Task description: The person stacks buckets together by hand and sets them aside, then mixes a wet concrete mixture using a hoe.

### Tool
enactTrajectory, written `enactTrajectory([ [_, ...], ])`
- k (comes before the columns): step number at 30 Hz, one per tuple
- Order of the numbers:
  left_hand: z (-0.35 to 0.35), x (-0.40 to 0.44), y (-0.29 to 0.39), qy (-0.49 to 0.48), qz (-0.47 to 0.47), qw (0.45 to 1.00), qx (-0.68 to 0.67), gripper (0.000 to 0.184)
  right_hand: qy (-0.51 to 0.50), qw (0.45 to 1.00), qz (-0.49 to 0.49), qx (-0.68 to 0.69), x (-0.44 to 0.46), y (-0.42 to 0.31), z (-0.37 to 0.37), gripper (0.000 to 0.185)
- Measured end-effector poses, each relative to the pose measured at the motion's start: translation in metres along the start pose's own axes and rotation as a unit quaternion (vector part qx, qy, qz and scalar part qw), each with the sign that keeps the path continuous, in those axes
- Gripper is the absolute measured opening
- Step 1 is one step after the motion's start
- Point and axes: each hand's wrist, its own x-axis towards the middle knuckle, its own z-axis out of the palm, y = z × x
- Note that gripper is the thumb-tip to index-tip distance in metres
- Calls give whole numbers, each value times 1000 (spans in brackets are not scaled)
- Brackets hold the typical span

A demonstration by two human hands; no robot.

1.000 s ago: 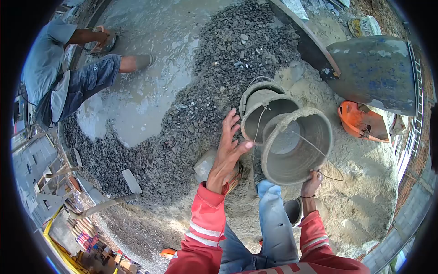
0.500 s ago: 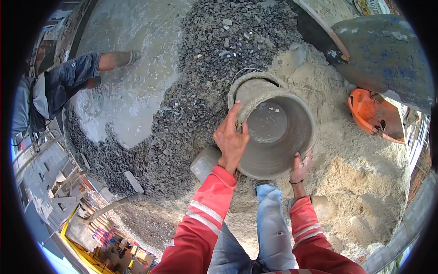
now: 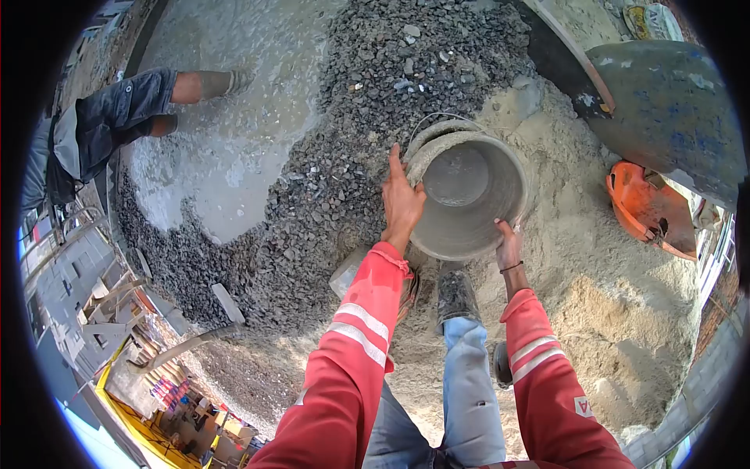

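A grey, cement-caked bucket [image 3: 508, 184] is tipped so that its open mouth faces me, with a wet grey film on its bottom. My left hand [image 3: 402, 205] grips its left rim, thumb at the edge and index finger stretched up along the outside. At the lower right rim, my right hand [image 3: 508, 246] pinches the edge. Just behind it, a second rim with a thin wire handle [image 3: 445, 117] shows; whether this is another bucket I cannot fully tell. A grey block-like container [image 3: 348, 272] lies below my left hand, partly hidden by my sleeve.
Dark gravel [image 3: 328, 195] and pale sand [image 3: 594, 273] surround me. Wet cement [image 3: 234, 148] spreads at upper left, where another person's leg [image 3: 191, 86] stands. At right are a large drum [image 3: 664, 109] and an orange hard hat [image 3: 648, 207]. A shovel-like handle [image 3: 191, 348] lies lower left.
Both hands have pushed the bucket away from me, up in the view, and my arms reach out further. My boot now shows below it. The other person's leg has barely shifted.
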Motion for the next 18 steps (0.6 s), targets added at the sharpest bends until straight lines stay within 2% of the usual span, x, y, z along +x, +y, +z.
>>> enactTrajectory([
  [5, -11, 51, -5, 44, -15, 999, 21, 85, -58, 993, -16, -99, -13, -48, 39, 76],
  [7, -22, 67, -8, 84, -25, 990, 111, 90, -75, 986, -10, -146, -9, -58, 49, 77],
  [8, -25, 75, -14, 44, -52, 992, 110, 96, -79, 980, -6, -180, -6, -65, 53, 79],
  [9, -24, 76, -19, 47, -49, 992, 106, 96, -83, 973, -4, -215, -1, -73, 58, 80],
  [11, -30, 64, -23, 89, 29, 994, 64, 91, -64, 982, 20, -178, 4, -84, 69, 80],
  [13, -49, 38, -24, 123, -13, 989, -85, 82, -42, 987, 46, -146, 11, -101, 80, 80],
  [15, -66, 0, -65, 144, -56, 975, -157, 78, -8, 968, 90, -235, 30, -139, 102, 81],
  [16, -69, -26, -98, 155, -63, 984, -68, 76, -2, 964, 108, -244, 42, -161, 115, 80],
  [18, -72, -88, -160, 156, -102, 978, 93, 74, -29, 940, 128, -316, 69, -208, 128, 53],
])
